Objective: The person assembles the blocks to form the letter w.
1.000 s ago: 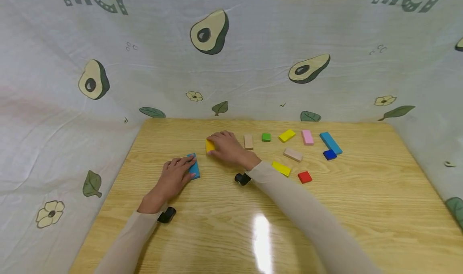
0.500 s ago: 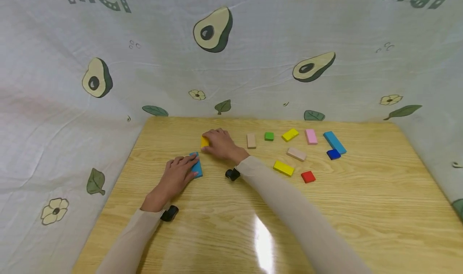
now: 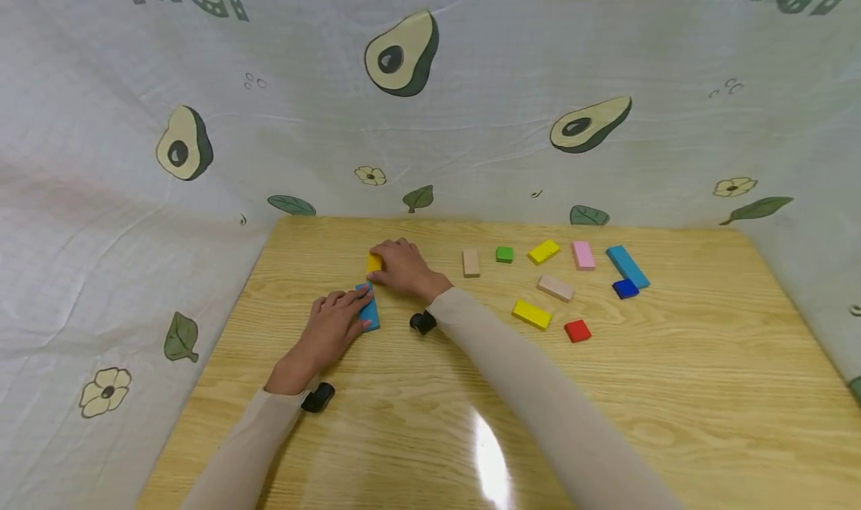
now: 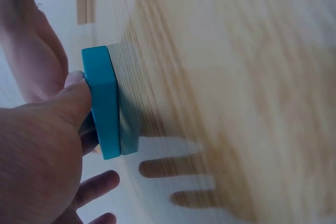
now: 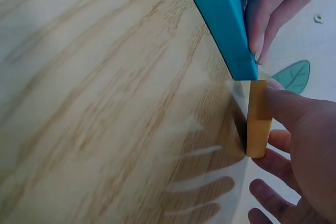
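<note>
My left hand (image 3: 329,329) pinches a flat blue block (image 3: 369,317) on the table between thumb and fingers. The left wrist view shows the thumb against one long side of this blue block (image 4: 102,103). Just beyond its far end, my right hand (image 3: 405,267) pinches a short orange-yellow block (image 3: 374,262), its thumb on one end. In the right wrist view the orange-yellow block (image 5: 258,121) stands at the blue block's end (image 5: 242,61); whether they touch or a thin gap is left, I cannot tell. Part of the orange-yellow block is hidden by the right hand.
Right of the hands lie several loose blocks: beige (image 3: 471,263), green (image 3: 504,254), yellow (image 3: 531,315), pink (image 3: 583,256), red (image 3: 578,330) and a light blue one (image 3: 628,266) touching a dark blue one (image 3: 625,289). A patterned cloth (image 3: 484,121) hangs behind the wooden table (image 3: 673,390).
My right hand has slid the orange-yellow block left, up to the far end of the blue block. The left hand keeps its grip on the blue block. The head view has shifted slightly.
</note>
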`<control>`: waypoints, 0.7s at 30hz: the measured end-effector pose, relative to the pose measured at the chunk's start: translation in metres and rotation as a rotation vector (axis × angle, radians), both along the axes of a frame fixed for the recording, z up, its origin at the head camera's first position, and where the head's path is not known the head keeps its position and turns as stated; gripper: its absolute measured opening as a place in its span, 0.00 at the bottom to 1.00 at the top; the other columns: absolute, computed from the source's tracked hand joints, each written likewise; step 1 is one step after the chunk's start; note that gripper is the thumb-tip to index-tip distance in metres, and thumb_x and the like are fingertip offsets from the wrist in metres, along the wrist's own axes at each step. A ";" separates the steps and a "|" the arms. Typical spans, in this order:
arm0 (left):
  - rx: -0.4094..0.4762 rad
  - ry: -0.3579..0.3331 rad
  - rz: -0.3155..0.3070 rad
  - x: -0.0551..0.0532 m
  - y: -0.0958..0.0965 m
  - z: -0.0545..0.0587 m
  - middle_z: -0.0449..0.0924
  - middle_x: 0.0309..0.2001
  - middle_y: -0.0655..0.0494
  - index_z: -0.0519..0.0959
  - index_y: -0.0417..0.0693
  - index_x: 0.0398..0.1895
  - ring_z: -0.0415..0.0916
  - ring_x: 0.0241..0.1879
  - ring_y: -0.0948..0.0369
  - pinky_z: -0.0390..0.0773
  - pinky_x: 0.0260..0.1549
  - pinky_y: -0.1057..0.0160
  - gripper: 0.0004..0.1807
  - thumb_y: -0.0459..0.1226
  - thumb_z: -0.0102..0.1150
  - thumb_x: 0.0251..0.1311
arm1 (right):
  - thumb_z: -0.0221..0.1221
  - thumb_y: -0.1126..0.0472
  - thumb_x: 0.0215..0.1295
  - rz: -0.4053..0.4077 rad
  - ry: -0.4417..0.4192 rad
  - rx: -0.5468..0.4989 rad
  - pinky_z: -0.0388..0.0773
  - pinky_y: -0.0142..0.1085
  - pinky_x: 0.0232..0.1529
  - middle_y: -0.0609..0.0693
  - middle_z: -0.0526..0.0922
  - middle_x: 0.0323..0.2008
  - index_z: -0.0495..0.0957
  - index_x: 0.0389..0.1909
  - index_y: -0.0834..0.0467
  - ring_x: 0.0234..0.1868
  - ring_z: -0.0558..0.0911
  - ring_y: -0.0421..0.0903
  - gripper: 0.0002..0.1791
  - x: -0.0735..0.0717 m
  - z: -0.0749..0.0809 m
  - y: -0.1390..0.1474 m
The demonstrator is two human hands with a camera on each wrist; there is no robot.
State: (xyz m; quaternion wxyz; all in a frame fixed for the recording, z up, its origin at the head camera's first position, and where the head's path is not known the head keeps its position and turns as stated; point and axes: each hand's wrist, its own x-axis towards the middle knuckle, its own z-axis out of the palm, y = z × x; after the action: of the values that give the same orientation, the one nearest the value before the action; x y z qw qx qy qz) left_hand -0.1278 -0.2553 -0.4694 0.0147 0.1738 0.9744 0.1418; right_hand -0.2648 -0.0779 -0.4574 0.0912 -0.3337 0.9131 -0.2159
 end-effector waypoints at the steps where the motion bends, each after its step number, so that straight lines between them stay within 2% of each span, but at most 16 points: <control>1: 0.001 0.001 0.000 0.000 0.000 0.000 0.66 0.79 0.44 0.70 0.40 0.78 0.66 0.71 0.37 0.62 0.68 0.29 0.31 0.42 0.60 0.77 | 0.61 0.46 0.79 -0.001 -0.003 -0.001 0.65 0.51 0.73 0.53 0.76 0.72 0.72 0.76 0.55 0.70 0.71 0.56 0.31 -0.001 0.000 -0.001; 11: 0.014 0.006 0.000 0.000 0.002 0.000 0.66 0.78 0.43 0.70 0.40 0.78 0.66 0.70 0.37 0.63 0.67 0.29 0.30 0.41 0.60 0.77 | 0.56 0.50 0.82 0.052 0.014 0.065 0.66 0.53 0.73 0.52 0.72 0.76 0.71 0.78 0.53 0.74 0.69 0.58 0.28 -0.004 -0.003 -0.011; 21: 0.014 0.012 -0.001 0.001 0.001 0.000 0.67 0.78 0.43 0.70 0.39 0.77 0.66 0.70 0.37 0.63 0.66 0.29 0.30 0.41 0.60 0.77 | 0.55 0.53 0.83 0.118 -0.013 0.065 0.64 0.55 0.75 0.52 0.70 0.78 0.68 0.79 0.53 0.76 0.67 0.59 0.28 0.000 -0.003 -0.015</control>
State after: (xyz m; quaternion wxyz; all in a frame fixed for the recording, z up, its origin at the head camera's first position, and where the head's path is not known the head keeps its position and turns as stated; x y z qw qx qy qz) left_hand -0.1266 -0.2548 -0.4696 0.0075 0.1751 0.9734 0.1476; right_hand -0.2650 -0.0933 -0.4605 0.1204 -0.3823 0.8978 -0.1825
